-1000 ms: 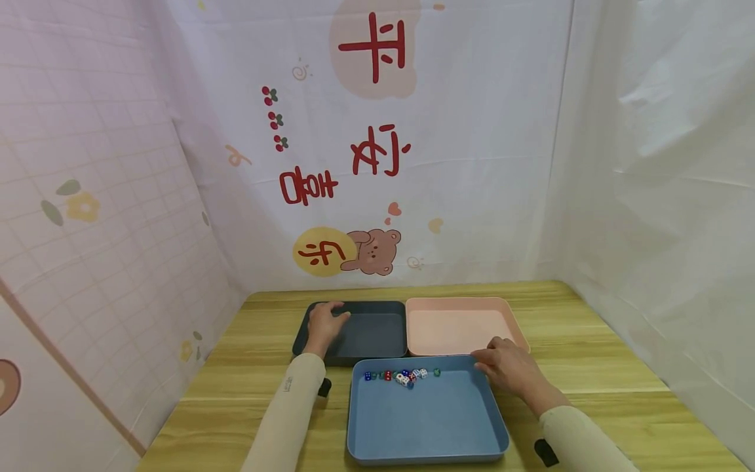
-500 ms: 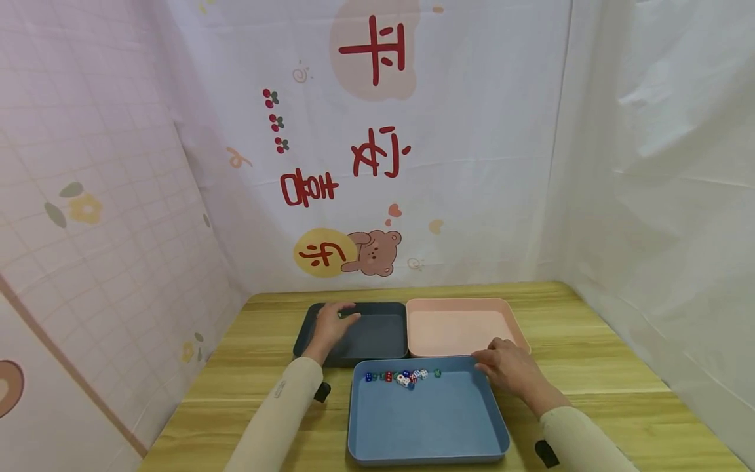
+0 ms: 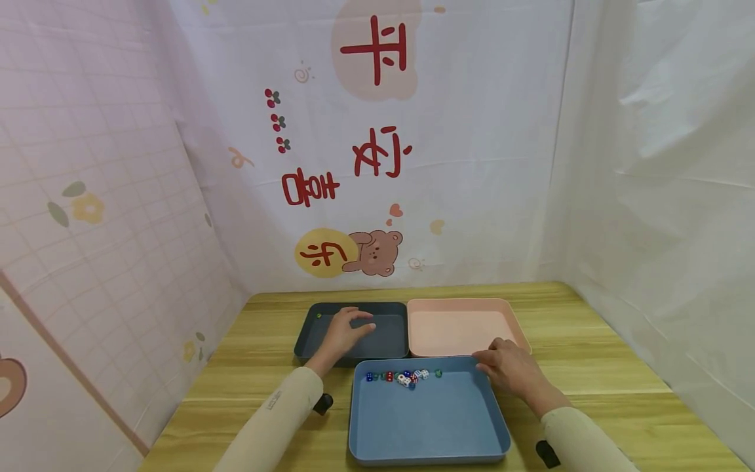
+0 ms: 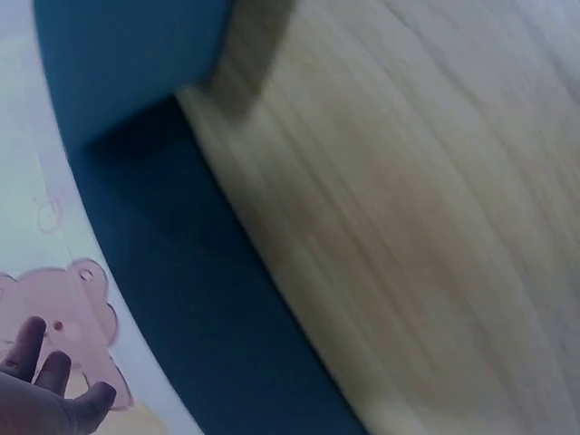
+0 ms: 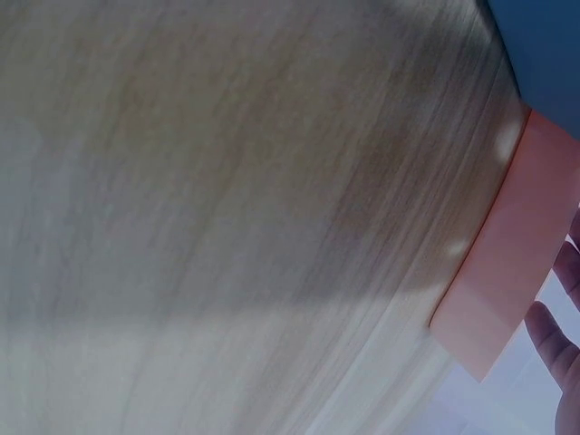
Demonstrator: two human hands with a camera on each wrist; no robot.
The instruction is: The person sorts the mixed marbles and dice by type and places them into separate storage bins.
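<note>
My left hand (image 3: 345,332) hovers over the dark tray (image 3: 386,334), thumb and fingers apart, with nothing seen between them. A small green die (image 3: 319,316) lies in that tray's far left corner. In the head view my right hand (image 3: 512,369) pinches the far right corner of the blue tray (image 3: 430,419) between thumb and finger. Along the blue tray's far side lie several small dice: blue (image 3: 369,377), red (image 3: 389,376), white (image 3: 404,379) and green (image 3: 438,373). Some of them overlap in a cluster.
A pink tray (image 3: 460,324) stands right of the dark one, side by side, both behind the blue tray. All are on a wood-grain table (image 3: 590,367). A printed white cloth (image 3: 472,164) hangs behind the table and along its sides.
My left hand has moved right across the dark tray from its left end, uncovering the green die in the corner. The right hand and the blue tray have stayed put.
</note>
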